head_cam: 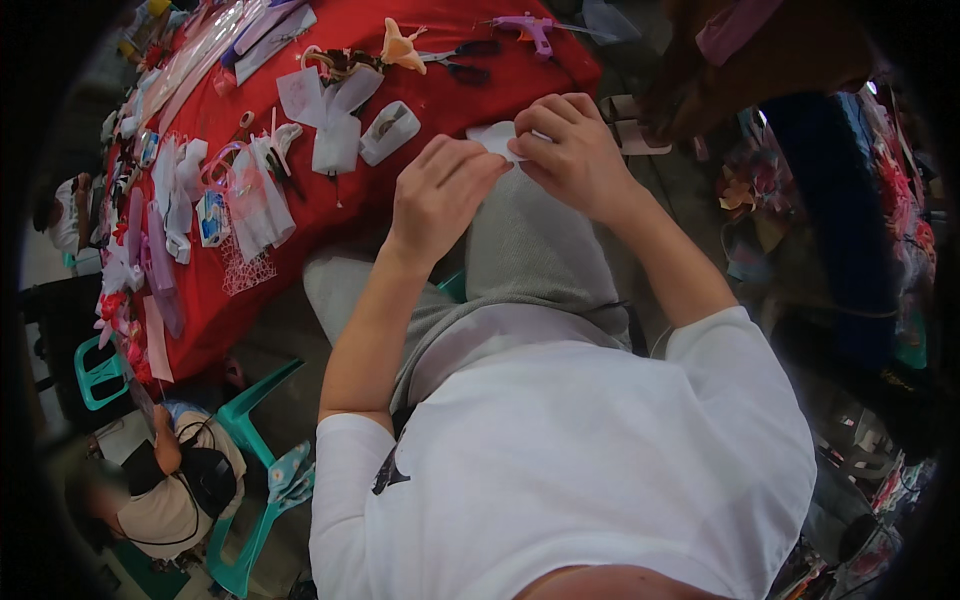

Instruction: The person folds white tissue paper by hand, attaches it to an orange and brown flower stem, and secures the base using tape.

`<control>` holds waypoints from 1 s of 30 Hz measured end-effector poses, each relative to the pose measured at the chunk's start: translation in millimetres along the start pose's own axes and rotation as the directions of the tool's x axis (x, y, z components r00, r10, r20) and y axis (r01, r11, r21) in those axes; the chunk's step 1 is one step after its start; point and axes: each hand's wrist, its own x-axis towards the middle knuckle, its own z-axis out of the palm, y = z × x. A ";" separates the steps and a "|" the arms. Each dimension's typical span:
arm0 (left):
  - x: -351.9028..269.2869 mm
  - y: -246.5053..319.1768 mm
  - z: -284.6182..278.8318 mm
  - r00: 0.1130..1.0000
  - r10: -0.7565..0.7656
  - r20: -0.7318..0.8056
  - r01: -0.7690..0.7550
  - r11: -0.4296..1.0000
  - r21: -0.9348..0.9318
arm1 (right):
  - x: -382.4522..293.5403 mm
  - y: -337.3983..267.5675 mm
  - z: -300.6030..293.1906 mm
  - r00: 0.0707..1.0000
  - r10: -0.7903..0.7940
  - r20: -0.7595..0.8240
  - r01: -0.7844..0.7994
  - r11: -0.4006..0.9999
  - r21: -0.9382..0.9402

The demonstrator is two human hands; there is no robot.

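Note:
A small white piece of thin material (pixel 495 136), paper or fabric, is pinched over my lap between both hands. My left hand (pixel 442 196) has its thumb and fingertips at the lower edge of the piece. On the piece's other side, the curled fingers of my right hand (pixel 566 150) grip it. Just beyond them lies the red cloth (pixel 442 97) of a table. Close to my left hand on that cloth is a white roll-like item (pixel 390 133), beside white translucent sheets (pixel 335 142).
A purple hot glue gun (pixel 531 31), black-handled scissors (pixel 465 61) and a peach artificial flower (pixel 402 46) lie on the far side. Ribbons and netting (pixel 251 259) crowd the left. A green plastic chair (pixel 251 420) and seated person (pixel 169 495) are lower left. Another person's arm (pixel 750 60) reaches in upper right.

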 end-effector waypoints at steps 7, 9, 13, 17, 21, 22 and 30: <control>-67.3 10.7 20.9 0.932 0.178 0.316 -0.219 0.971 0.097 | -52.5 5.5 36.7 0.947 -0.309 0.088 0.320 0.924 -0.209; -82.7 19.9 24.2 0.924 0.118 0.363 -0.144 0.988 0.045 | -63.0 -0.6 42.5 0.950 -0.264 0.167 0.292 0.940 -0.175; -87.5 27.8 26.0 0.953 -0.014 0.302 -0.002 0.999 0.054 | -55.2 -8.3 40.4 0.904 -0.194 0.380 0.258 0.958 -0.123; -91.6 35.6 32.8 0.955 -0.131 0.267 0.117 0.991 0.067 | -44.5 -6.0 36.8 0.870 -0.211 0.446 0.295 0.947 -0.126; -96.9 35.1 29.4 0.925 -0.150 0.348 0.131 0.988 0.077 | -40.8 6.6 23.9 0.871 -0.180 0.457 0.177 0.983 0.049; -96.1 35.6 28.1 0.930 -0.145 0.338 0.124 0.989 0.085 | -40.8 12.0 19.7 0.869 -0.142 0.474 0.068 0.983 0.170; -95.3 35.4 28.2 0.919 -0.218 0.327 0.230 0.973 0.003 | -30.0 46.4 10.8 0.815 -0.097 0.571 -0.156 0.913 0.377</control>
